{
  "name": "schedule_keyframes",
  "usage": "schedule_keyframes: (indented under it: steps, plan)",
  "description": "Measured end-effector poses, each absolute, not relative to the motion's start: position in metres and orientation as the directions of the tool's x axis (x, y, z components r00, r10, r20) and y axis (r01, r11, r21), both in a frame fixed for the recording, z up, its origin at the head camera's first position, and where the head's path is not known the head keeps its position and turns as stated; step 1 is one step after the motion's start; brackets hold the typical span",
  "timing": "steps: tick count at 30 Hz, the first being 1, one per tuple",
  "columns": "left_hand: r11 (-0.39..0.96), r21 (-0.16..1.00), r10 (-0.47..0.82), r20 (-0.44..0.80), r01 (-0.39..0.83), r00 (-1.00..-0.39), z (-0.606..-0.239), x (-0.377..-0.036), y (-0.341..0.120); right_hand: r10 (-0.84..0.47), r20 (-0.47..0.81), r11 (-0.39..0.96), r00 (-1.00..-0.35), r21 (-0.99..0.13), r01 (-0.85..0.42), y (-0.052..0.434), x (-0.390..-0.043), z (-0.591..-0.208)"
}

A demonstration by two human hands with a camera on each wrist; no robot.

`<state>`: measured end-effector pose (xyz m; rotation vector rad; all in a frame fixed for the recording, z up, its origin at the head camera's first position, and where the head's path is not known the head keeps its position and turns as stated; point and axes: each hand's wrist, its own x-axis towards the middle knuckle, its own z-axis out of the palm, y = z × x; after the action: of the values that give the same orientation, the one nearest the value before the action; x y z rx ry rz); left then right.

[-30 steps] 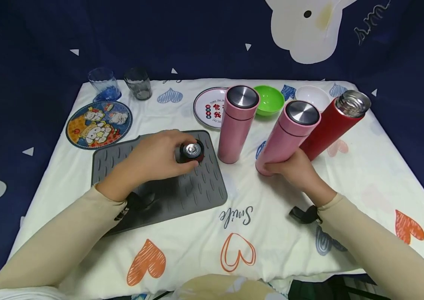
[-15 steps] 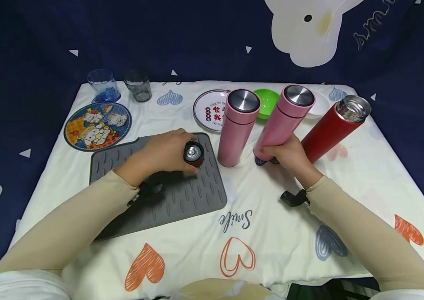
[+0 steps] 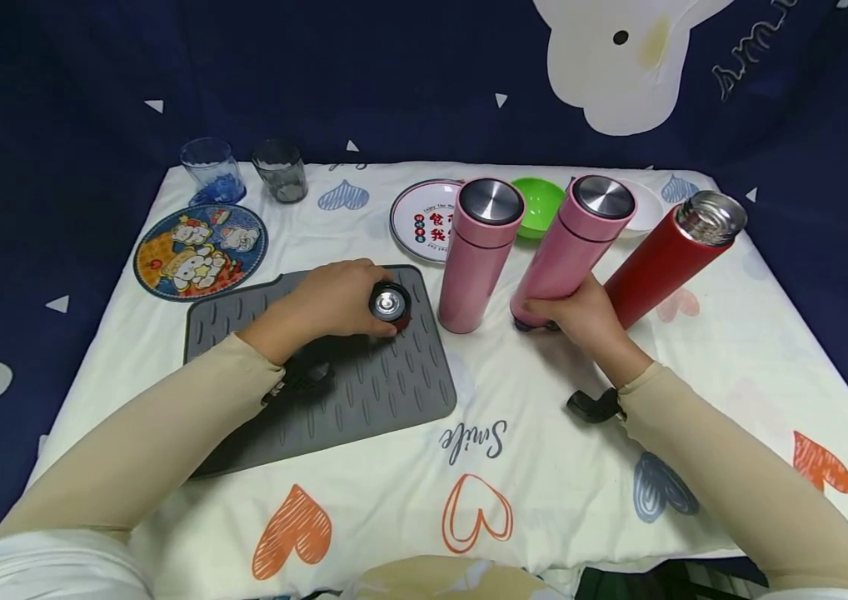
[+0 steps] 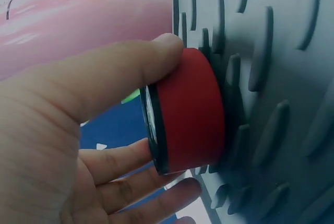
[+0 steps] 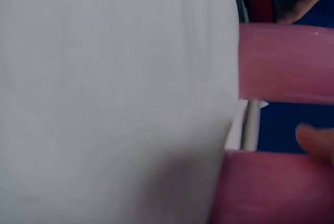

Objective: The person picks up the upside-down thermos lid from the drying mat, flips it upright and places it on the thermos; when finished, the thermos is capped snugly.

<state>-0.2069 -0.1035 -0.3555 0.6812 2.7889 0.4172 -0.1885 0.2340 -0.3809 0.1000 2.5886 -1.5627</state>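
Navy fabric (image 3: 394, 67) hangs behind the table, whose white cloth (image 3: 401, 517) is covered in printed hearts. Your left hand (image 3: 330, 302) pinches a red lid (image 4: 193, 112) between thumb and index finger, the other fingers loose, low over the grey mat (image 3: 364, 392); you can't tell whether it quite touches. Your right hand (image 3: 589, 317) curls round the lower part of the gripped pink bottle (image 3: 562, 258); you can't tell whether its base bears on the cloth.

Watch that low grip: with your hold so near the base, a sideways jerk would probably swing the top most. The back of that hand is just beside the red flask (image 3: 656, 275), which is open at the mouth; an outward shove could knock it over and, if it's full, spill it. Pushing inward risks the free-standing pink bottle (image 3: 472, 275). As for the lid, its smooth side could slip and roll if the pinch slackens.

Behind the bottles, the green bowl (image 3: 540, 208) and white bowl (image 3: 645, 207) leave little depth before the back edge. At the far left corner, the blue glass (image 3: 212, 175) and grey glass (image 3: 281, 175) stand close to that edge. Your easiest room is toward yourself, over the cloth in front.
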Motion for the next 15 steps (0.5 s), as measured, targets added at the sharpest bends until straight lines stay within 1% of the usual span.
schedule_keyframes:
  steps: [2,5,7,8,9,11,15]
  plan:
    - [0.849,0.326,0.478,-0.14,0.415,-0.867,-0.356,-0.207,-0.105,0.005,-0.167,0.532,-0.986,-0.835,0.144,0.236,-0.177,-0.375]
    - [0.84,0.33,0.479,-0.081,0.43,-0.874,-0.35,-0.2,-0.109,-0.009,-0.223,0.688,-0.975,-0.709,0.155,0.239,-0.15,-0.363]
    - [0.821,0.344,0.494,-0.029,0.456,-0.869,-0.339,-0.191,-0.109,-0.053,-0.242,0.769,-0.969,-0.629,0.115,0.239,-0.13,-0.353]
    - [0.802,0.358,0.512,0.001,0.478,-0.859,-0.331,-0.184,-0.108,-0.091,-0.247,0.786,-0.965,-0.613,0.083,0.238,-0.121,-0.349]
    - [0.777,0.373,0.535,0.035,0.508,-0.844,-0.324,-0.177,-0.106,-0.138,-0.259,0.784,-0.956,-0.619,0.054,0.235,-0.113,-0.345]
    - [0.709,0.412,0.587,0.105,0.573,-0.802,-0.31,-0.159,-0.096,-0.233,-0.278,0.744,-0.932,-0.668,0.013,0.227,-0.102,-0.336]
    - [0.563,0.459,0.693,0.191,0.687,-0.695,-0.293,-0.129,-0.067,-0.385,-0.279,0.581,-0.88,-0.814,0.004,0.203,-0.092,-0.325]
